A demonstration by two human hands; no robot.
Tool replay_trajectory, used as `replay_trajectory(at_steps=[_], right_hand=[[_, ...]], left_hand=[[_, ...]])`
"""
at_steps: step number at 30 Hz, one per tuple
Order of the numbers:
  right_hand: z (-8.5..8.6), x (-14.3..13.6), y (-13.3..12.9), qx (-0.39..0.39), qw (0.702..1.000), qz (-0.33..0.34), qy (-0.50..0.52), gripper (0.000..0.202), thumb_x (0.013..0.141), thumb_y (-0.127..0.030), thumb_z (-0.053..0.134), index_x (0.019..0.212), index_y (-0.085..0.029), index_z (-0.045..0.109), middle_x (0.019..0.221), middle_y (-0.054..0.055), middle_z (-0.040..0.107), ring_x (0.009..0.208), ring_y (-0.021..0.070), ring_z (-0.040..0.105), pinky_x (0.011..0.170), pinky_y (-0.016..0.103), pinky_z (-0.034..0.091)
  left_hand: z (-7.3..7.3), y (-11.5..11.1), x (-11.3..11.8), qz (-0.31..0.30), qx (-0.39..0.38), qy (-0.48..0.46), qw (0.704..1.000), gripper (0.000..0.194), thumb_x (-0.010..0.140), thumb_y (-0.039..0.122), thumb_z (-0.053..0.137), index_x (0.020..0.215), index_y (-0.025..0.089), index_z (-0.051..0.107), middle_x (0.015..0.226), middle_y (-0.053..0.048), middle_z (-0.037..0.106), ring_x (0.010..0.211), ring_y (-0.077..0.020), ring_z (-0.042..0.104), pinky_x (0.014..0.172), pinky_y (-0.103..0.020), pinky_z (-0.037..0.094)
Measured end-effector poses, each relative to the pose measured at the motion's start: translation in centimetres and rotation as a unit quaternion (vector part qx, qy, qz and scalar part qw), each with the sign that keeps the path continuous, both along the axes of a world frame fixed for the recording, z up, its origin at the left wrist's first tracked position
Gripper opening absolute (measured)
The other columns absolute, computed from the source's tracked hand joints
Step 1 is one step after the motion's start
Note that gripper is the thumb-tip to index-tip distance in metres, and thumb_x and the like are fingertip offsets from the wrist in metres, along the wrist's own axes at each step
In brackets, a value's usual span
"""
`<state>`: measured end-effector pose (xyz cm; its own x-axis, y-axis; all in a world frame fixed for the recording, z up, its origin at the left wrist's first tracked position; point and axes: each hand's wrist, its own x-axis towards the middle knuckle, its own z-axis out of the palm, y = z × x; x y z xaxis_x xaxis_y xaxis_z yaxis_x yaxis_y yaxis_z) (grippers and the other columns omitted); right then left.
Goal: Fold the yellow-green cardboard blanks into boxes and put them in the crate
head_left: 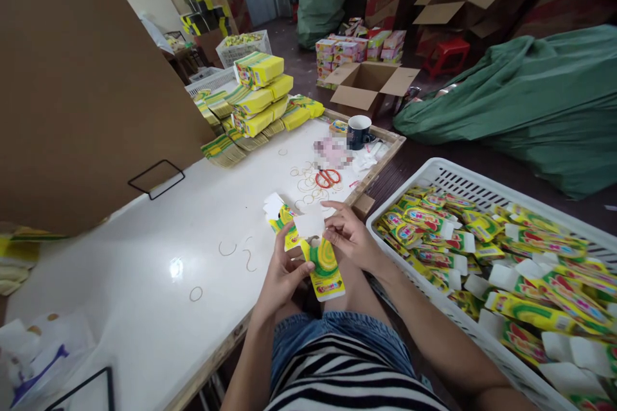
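Observation:
A small yellow and green carton [324, 270] with a white flap at its top is between my hands, above my lap at the table's edge. My left hand [283, 268] grips its left side, thumb across the printed face. The fingers of my right hand [349, 231] pinch the white flap's right edge. Just behind, another yellow carton [279, 213] with white flaps lies on the white table [159, 308]. To my right, a white plastic basket [436, 170] holds several yellow cartons with white flaps sticking out.
Stacked bundles of yellow cartons [260, 103] stand at the table's back. Rubber bands, red-handled scissors [328, 178] and a dark mug [359, 133] lie near the right edge. Brown cardboard [96, 90] rises at left. Beyond are an open box [369, 85] and green sacks [530, 103].

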<state>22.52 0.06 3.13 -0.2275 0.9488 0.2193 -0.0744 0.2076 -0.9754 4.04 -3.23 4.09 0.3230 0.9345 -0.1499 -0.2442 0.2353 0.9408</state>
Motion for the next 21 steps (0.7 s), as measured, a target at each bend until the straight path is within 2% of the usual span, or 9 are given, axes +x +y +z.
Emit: replay_trajectory(at_steps=[3,5,8,10,12,15,21], right_hand=[[0.2,0.6,0.0,0.057,0.997,-0.015,-0.051,0.033,0.091,-0.048,0.054,0.097,-0.022,0.073,0.091,0.006,0.064,0.088,0.0196,0.059,0.08,0.033,0.048],[0.4,1.1,-0.1,0.064,0.995,-0.015,-0.077,0.035,0.091,-0.049,0.055,0.089,-0.021,0.075,0.093,0.007,0.063,0.092,0.0204,0.058,0.082,0.033,0.047],[0.7,1.3,-0.3,-0.016,0.994,0.031,-0.104,0.027,0.086,-0.038,0.062,0.105,-0.02,0.069,0.076,0.001,0.06,0.069,0.0147,0.055,0.064,0.026,0.045],[0.8,1.1,-0.3,-0.059,0.988,0.05,-0.13,0.034,0.081,-0.026,0.065,0.114,-0.02,0.06,0.066,-0.005,0.057,0.057,0.0117,0.049,0.055,0.022,0.039],[0.8,0.9,-0.1,-0.069,0.983,0.042,-0.165,0.036,0.078,-0.019,0.063,0.113,-0.02,0.055,0.064,-0.007,0.057,0.055,0.011,0.048,0.053,0.021,0.036],[0.9,0.5,0.3,-0.064,0.971,0.023,-0.229,0.031,0.077,-0.017,0.061,0.106,-0.021,0.051,0.061,-0.008,0.055,0.055,0.0118,0.049,0.054,0.02,0.034],[1.3,-0.6,0.4,-0.049,0.931,-0.017,-0.363,0.034,0.078,-0.015,0.062,0.108,-0.021,0.05,0.059,-0.007,0.052,0.057,0.0151,0.053,0.056,0.023,0.031]], left_hand=[[-0.4,0.1,0.0,0.011,0.001,0.034,0.999,0.058,0.076,0.03,0.075,0.127,0.025,0.048,0.103,-0.008,0.071,0.079,-0.0197,0.071,0.068,-0.028,0.056],[-0.7,0.2,0.1,0.033,0.011,0.067,0.997,0.051,0.077,0.031,0.074,0.123,0.024,0.052,0.108,-0.008,0.07,0.079,-0.0195,0.071,0.065,-0.027,0.055],[-1.0,0.2,0.6,0.059,0.034,0.089,0.994,0.05,0.079,0.032,0.072,0.124,0.024,0.051,0.114,-0.009,0.069,0.082,-0.0192,0.071,0.069,-0.027,0.056],[-1.2,0.3,1.0,0.055,0.045,0.084,0.994,0.051,0.08,0.031,0.071,0.125,0.024,0.049,0.118,-0.01,0.068,0.085,-0.0188,0.071,0.073,-0.028,0.056],[-1.2,0.3,1.2,0.042,0.051,0.077,0.995,0.052,0.081,0.031,0.07,0.127,0.023,0.048,0.12,-0.011,0.067,0.086,-0.0187,0.07,0.074,-0.028,0.056],[-1.1,0.2,1.3,0.03,0.05,0.076,0.995,0.053,0.081,0.032,0.07,0.128,0.022,0.048,0.12,-0.012,0.067,0.084,-0.0186,0.07,0.073,-0.028,0.056],[-1.4,0.1,1.5,0.059,0.048,0.086,0.993,0.054,0.079,0.031,0.072,0.128,0.022,0.05,0.117,-0.011,0.068,0.085,-0.0185,0.07,0.075,-0.029,0.056]])
